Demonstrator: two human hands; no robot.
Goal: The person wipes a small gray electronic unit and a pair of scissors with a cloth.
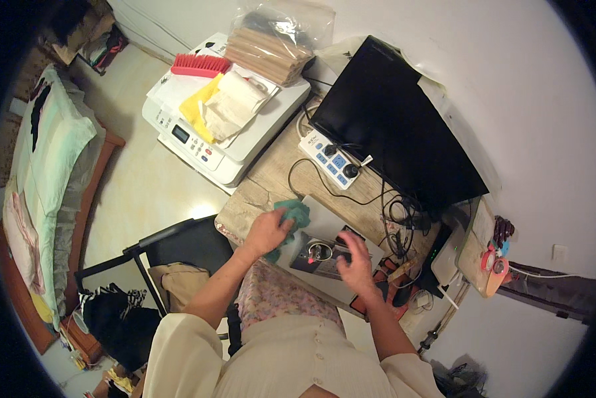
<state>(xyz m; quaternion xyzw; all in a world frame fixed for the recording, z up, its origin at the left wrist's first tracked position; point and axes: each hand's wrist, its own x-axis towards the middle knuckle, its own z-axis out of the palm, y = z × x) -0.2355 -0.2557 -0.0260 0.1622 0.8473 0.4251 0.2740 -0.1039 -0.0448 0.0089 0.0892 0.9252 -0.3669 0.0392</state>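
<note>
My left hand grips a crumpled green cloth at the near left part of the desk, over the edge of a pale flat board or sheet. To the right, my right hand is raised with its fingers apart and nothing in them. Between the hands lies a dark, printed flat item, and on it a small round, shiny metal-rimmed object with a red spot. A small dark item is partly hidden behind the right fingers.
A white printer at the left bears a red brush, yellow cloth and paper roll. Behind the hands are a power strip, tangled cables and a black monitor. Orange-and-black tools lie at right; a black chair stands left.
</note>
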